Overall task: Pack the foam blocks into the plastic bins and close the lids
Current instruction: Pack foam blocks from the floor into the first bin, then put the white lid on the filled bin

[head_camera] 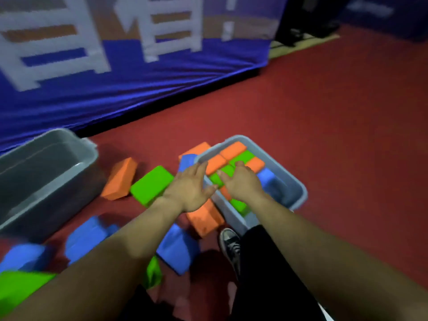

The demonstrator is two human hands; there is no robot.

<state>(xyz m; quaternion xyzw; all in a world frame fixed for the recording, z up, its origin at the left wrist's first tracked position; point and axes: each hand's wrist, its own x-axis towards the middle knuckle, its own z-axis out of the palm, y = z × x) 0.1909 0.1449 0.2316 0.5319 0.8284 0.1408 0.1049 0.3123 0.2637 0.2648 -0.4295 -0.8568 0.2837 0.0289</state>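
Observation:
A grey plastic bin (298, 193) on the red floor holds several orange, green and blue foam blocks packed side by side. My right hand (240, 184) lies flat on those blocks, fingers spread, holding nothing. My left hand (188, 188) hovers open over the bin's left rim. A second grey bin (90, 158) stands empty at the left. Loose blocks lie between the bins: an orange block (120, 179), a green block (150, 185), an orange block (205, 218) under my left wrist, and blue blocks (178, 249) nearer me. No lid shows.
A blue banner with white lettering (115, 89) hangs along the back. More blue blocks (85, 239) and a green block (20, 290) lie at the lower left. My shoe (231, 246) stands just beside the packed bin. Red floor stretches out to the right.

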